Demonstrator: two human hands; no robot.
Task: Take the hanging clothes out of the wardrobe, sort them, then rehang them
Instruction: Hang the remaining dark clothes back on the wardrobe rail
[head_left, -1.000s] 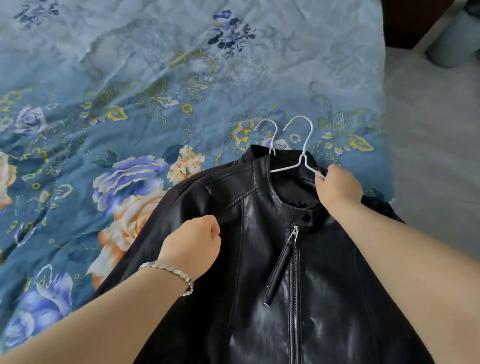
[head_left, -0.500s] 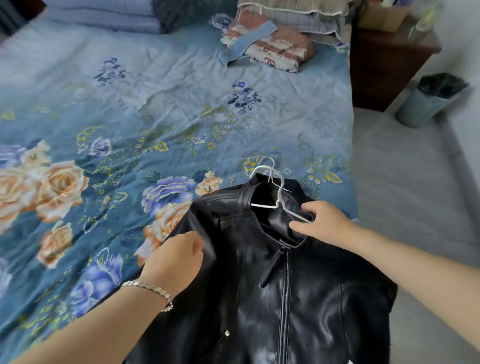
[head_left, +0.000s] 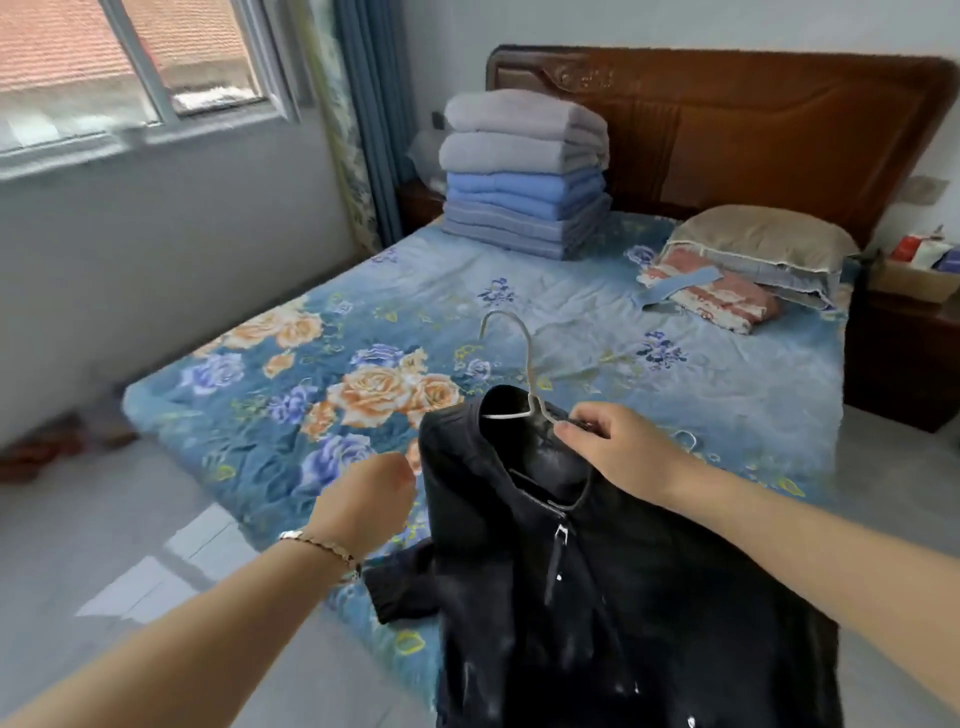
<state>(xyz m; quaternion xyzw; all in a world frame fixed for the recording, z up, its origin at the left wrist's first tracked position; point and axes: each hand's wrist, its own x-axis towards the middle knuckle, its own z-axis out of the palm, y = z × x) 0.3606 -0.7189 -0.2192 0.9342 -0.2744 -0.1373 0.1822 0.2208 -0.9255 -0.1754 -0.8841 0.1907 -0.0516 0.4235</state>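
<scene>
At the bed's (head_left: 260, 415) near edge, my right hand (head_left: 618, 452) pinches the hanger (head_left: 527, 364), jacket (head_left: 597, 597) dangling; left hand (head_left: 363, 501) curled, grip unclear. Looks like rehanging: carry it to the wardrobe.

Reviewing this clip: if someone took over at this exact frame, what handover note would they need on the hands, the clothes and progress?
Right hand: fingers pinch the white wire hanger at its shoulder, holding up the black leather jacket.
Left hand: curled beside the jacket's shoulder; contact unclear.
The jacket hangs on the hanger over the near corner of the bed, one sleeve trailing at the edge.
Done: the jacket is out of the wardrobe.
Left: sort it and rehang it; the wardrobe is not in view.
</scene>
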